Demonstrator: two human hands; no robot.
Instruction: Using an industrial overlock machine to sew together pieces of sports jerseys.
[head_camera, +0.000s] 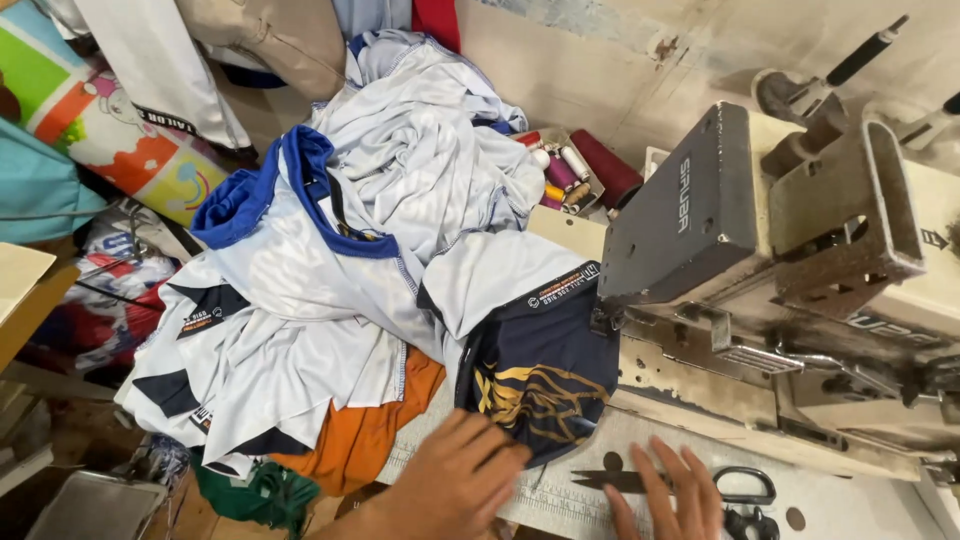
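Note:
My left hand (452, 482) lies flat on the sewing table, its fingertips touching the lower edge of a navy fabric piece with a gold print (540, 378). That piece runs under the head of the grey sewing machine (700, 200). My right hand (668, 500) rests open on the table (850, 500), fingers spread, beside black scissors (690, 484). A heap of pale blue-white jerseys with blue collars (380, 200) lies to the left of the machine, joined to the navy piece.
Orange cloth (375, 425) and green cloth (255, 495) hang below the heap. A box of thread spools (562, 175) stands behind the heap against the wall. A colourful bag (120, 130) leans at the far left. A metal tray (95, 508) sits on the floor.

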